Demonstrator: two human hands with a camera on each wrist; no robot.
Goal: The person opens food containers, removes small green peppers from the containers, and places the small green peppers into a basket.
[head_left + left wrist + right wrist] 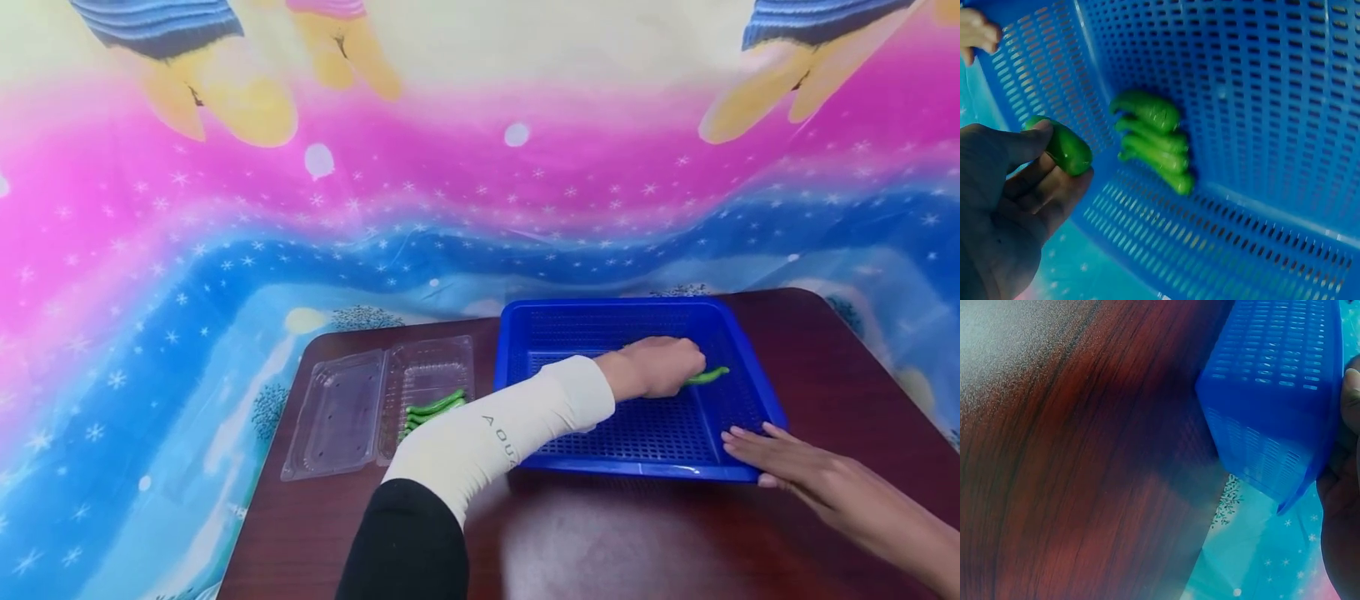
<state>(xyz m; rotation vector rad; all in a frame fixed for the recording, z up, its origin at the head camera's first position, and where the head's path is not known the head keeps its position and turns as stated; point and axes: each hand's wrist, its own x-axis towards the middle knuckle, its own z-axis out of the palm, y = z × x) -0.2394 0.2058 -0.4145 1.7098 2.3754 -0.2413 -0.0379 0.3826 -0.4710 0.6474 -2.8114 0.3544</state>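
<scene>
My left hand (663,367) reaches into the blue plastic basket (645,469), the thumb and fingertips pinching a green chili pepper (1071,153). Several other green chili peppers (1154,140) lie side by side on the basket's bottom, near one end, in the left wrist view. In the head view a green pepper (708,377) sticks out past the left hand; whether it is the held one I cannot tell. At the basket's near right corner, my right hand (821,475) rests straight fingers on the rim, its thumb lower on the outside.
Left of the basket lies a clear plastic clamshell box (427,358), its lid (341,408) folded out flat. More green peppers (435,406) are in it, partly hidden by the left sleeve. Everything stands on a dark brown table (637,533); a colourful printed cloth (480,183) hangs behind.
</scene>
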